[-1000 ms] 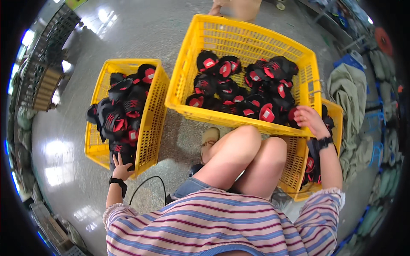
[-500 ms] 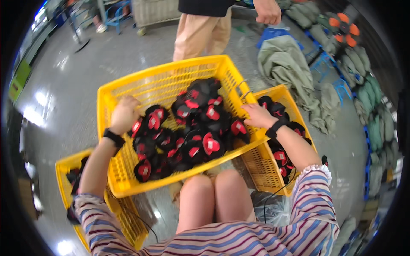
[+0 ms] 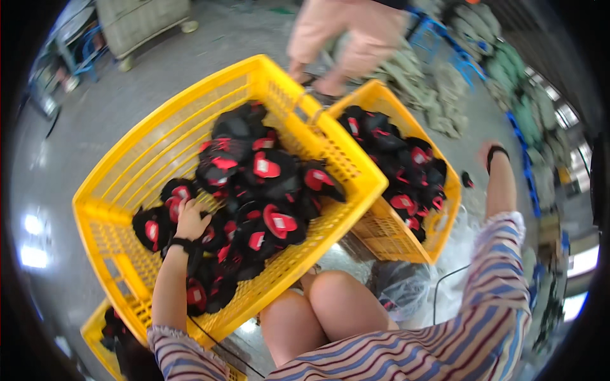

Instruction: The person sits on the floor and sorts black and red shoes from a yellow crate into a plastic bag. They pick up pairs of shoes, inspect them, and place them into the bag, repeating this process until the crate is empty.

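A large yellow plastic basket (image 3: 162,117) stands in front of my knees, tilted in view. In it lies a heap of small black pieces (image 3: 254,238) with red insides and white labels, shaped like little shoes or shoe uppers. My left hand (image 3: 192,219) rests on the pieces at the left of the heap, thumb apart from the fingers; no piece is lifted in it. Out to the right, beyond a second yellow basket (image 3: 445,219) of similar pieces, my right hand (image 3: 492,154) is smeared by motion above the floor, and its fingers cannot be made out.
A person's legs (image 3: 349,41) are just behind the baskets. Another yellow basket (image 3: 95,346) is at lower left. Clear plastic bags (image 3: 406,295) and a dark cable (image 3: 436,298) lie by my knees. Grey-green cloth (image 3: 445,105) and blue stools (image 3: 432,32) are at far right.
My left hand has gone from the basket's left side onto the pieces. My right hand has left the right rim and swung outward. The view has turned; the standing person's upper body is out of view.
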`<state>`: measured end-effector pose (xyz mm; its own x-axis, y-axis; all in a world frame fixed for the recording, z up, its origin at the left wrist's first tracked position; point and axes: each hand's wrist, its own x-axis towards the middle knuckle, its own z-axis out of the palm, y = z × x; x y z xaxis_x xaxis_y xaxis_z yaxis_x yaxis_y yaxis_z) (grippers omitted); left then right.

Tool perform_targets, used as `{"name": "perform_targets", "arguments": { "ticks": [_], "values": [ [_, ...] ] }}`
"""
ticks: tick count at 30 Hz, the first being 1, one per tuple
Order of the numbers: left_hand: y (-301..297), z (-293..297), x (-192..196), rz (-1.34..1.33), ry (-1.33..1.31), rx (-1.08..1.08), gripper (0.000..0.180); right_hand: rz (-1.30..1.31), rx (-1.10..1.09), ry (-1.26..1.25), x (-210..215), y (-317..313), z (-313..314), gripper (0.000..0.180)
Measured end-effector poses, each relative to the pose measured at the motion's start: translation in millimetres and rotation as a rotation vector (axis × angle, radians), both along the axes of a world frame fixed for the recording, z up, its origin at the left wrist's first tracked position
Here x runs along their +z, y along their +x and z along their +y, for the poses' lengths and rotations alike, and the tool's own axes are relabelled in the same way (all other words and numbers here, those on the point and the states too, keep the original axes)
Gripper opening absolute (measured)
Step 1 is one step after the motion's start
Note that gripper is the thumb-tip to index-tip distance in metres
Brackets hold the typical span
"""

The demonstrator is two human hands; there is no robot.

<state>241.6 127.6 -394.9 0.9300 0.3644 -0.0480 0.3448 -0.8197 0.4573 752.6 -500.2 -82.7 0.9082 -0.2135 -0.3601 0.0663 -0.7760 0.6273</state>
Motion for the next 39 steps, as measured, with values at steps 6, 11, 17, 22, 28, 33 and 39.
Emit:
{"name": "perform_targets", "arguments": {
  "ticks": [6, 11, 17, 22, 28, 33, 39],
  "values": [
    [-26, -2, 15, -0.046, -0.066, 0.015, 0.028, 0.891, 1.254, 1.172, -74, -175, 467, 0.068],
    [-29, -17, 23, -0.061, -0.001, -0.064, 0.030, 0.048, 1.723, 0.290, -220, -225, 573, 0.082],
    [-34, -8, 32, -0.123, -0.019, -0.058, 0.030, -0.016, 1.834, 0.374, -287, -209, 573, 0.041],
    [-39, -18, 50, -0.178, -0.129, 0.021, 0.040, -0.187, 1.838, 0.842, -222, -218, 563, 0.042],
    [-3, -83, 134, -0.686, -0.811, 0.091, 0.073, -0.557, 1.771, 1.319, -50, -280, 498, 0.056],
    [-3, -109, 194, -1.111, -1.651, 0.233, 0.050, -0.361, 1.644, 1.658, -6, -432, 453, 0.067],
    [-74, -163, 227, -1.188, -1.282, -0.015, 0.098, 0.236, 1.393, 1.887, 17, -484, 392, 0.083]
  ]
}}
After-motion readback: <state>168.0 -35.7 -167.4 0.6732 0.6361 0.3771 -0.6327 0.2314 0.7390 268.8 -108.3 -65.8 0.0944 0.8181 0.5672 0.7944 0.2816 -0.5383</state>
